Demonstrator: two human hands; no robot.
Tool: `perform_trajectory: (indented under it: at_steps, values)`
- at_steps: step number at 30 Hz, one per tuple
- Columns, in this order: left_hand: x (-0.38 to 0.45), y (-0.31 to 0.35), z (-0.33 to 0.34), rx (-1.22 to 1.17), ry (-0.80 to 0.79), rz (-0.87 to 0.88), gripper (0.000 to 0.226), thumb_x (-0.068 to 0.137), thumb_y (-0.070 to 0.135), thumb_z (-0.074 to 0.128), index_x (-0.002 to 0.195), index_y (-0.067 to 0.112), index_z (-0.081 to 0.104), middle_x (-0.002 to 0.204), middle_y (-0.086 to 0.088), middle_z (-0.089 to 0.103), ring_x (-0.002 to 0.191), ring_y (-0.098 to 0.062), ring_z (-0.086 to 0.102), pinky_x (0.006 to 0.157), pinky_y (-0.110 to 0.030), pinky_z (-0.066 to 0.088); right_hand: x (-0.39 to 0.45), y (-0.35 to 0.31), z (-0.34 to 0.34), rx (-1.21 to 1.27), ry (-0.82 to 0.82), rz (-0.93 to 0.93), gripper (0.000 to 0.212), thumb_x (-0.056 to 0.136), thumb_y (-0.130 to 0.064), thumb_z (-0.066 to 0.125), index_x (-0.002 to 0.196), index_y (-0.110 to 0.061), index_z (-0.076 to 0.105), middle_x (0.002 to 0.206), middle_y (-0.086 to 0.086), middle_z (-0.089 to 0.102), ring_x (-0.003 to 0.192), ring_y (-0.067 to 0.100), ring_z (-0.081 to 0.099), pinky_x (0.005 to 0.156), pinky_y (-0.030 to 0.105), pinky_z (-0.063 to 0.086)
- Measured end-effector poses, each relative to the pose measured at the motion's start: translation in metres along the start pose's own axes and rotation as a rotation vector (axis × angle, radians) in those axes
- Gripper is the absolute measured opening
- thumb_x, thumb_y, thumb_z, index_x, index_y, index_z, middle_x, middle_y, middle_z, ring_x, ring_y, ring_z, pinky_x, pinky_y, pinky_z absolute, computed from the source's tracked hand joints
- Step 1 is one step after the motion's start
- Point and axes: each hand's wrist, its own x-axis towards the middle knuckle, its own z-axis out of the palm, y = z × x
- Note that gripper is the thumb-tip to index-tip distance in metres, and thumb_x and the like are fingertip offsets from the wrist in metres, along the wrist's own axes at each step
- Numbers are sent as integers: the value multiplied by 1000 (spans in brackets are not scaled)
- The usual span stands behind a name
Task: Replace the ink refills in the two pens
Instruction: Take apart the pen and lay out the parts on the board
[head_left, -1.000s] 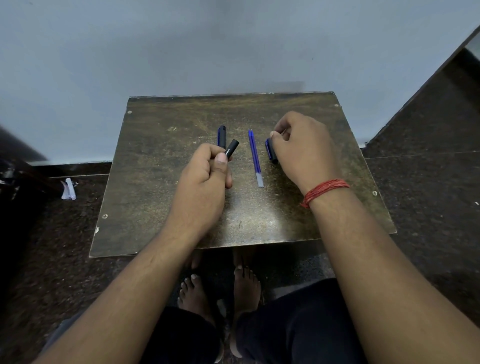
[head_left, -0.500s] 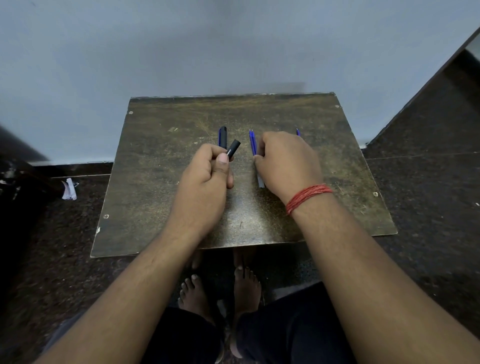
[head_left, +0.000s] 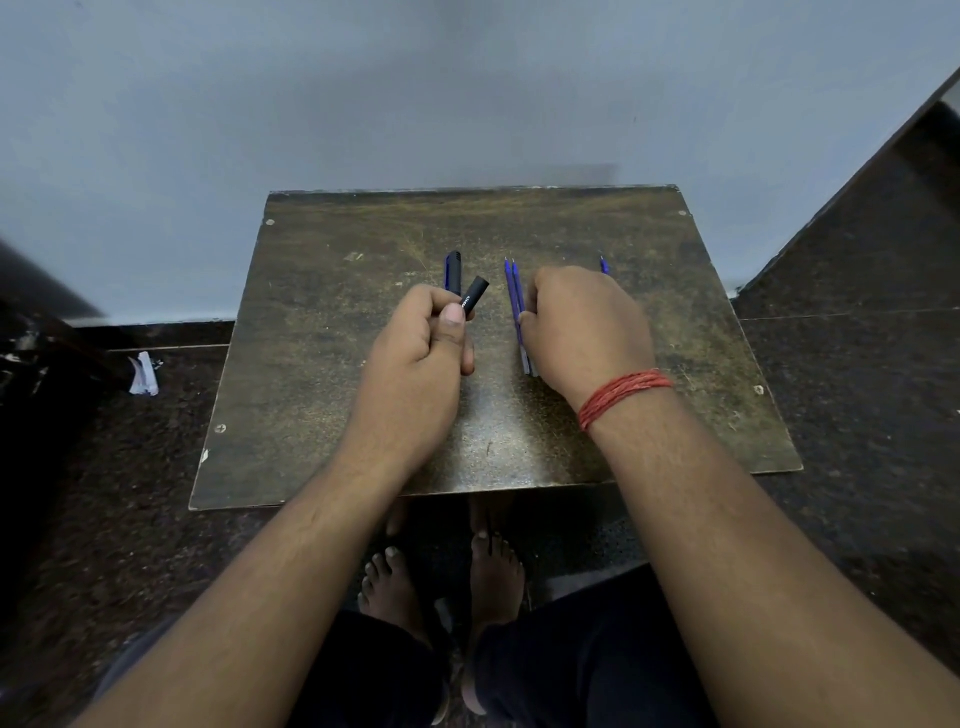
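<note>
Mid-task, centre frame: the left hand (head_left: 421, 353) grips a black pen barrel (head_left: 475, 298); the right hand (head_left: 587, 332), fingers curled, pinches two blue refills (head_left: 514, 296) lying on the surface (head_left: 322, 338). Neither pen is reassembled; refitting remains.

The right hand (head_left: 587, 332) has shifted left from the dark-blue pen piece onto two thin blue ink refills (head_left: 514, 296), now side by side.

Left hand (head_left: 415, 358) was curled into a fist mid-desk (head_left: 322, 364), thumb uppermost, gripping a black pen barrel (head_left: 475, 298); right hand (head_left: 587, 332) lay knuckles-up beside it, fingers (head_left: 530, 325) bent down onto the refills (head_left: 515, 299)
</note>
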Motion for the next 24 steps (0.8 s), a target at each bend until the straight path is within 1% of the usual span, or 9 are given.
perform_trajectory:
  at_steps: [2,7,9,12,14,16,19,21,24]
  values:
    - [0,0,0,1,1,4,20,104,35,38,90,33,52,64,13,57,53,-7,44,60,-36,37,-2,-2,-1,-42,10,-16,12,90,-19,56,95,-14,65,98,10,69,98,34,64,68,34,37]
    - [0,1,0,-14,3,-7,19,100,40,38,89,33,53,64,12,57,54,-11,44,60,-38,38,-9,-8,-6,-116,-30,-29,9,89,-18,55,94,-15,63,98,9,69,98,33,65,71,36,34]
    - [-1,2,0,-15,3,-8,19,100,40,38,90,34,52,64,12,57,54,-11,45,60,-39,39,-10,-10,-7,-120,-54,-20,5,89,-16,54,89,-19,58,92,8,65,97,32,65,73,37,35]
    - [-1,3,-1,-12,2,1,19,102,38,38,90,32,52,64,13,57,54,-10,45,59,-38,40,-9,-12,-5,-132,-78,7,10,90,-17,54,81,-19,52,65,1,40,90,32,65,75,39,41]
    - [-2,3,-1,-18,0,3,20,104,34,38,90,31,52,64,12,57,52,-9,44,58,-36,39,-8,-13,-3,-131,-86,12,19,91,-19,54,73,-20,48,61,-1,33,87,31,65,76,40,43]
    - [-2,4,-1,-14,0,-1,22,108,29,39,90,31,52,64,11,56,52,-9,44,57,-34,39,-8,-13,-4,-105,-96,14,27,91,-25,55,69,-20,41,63,-1,35,83,31,62,75,39,41]
    - [-2,5,-2,-13,5,-11,23,110,26,39,91,30,52,66,9,56,54,-10,45,56,-34,40,-6,-11,-14,1,-105,61,32,88,-31,55,66,-16,38,69,3,43,72,29,50,69,34,39]
    - [-2,6,-2,-13,18,-18,24,110,26,40,90,32,52,70,8,59,55,-10,46,57,-35,41,-4,-10,-20,127,-99,108,27,85,-31,54,65,-15,45,70,6,54,70,31,54,62,32,41]
    - [-1,5,-1,-34,56,-37,24,109,25,41,91,36,53,83,10,69,56,-6,48,61,-37,45,-5,-13,-24,325,-71,153,24,80,-35,55,72,-13,58,74,7,66,73,30,62,64,35,51]
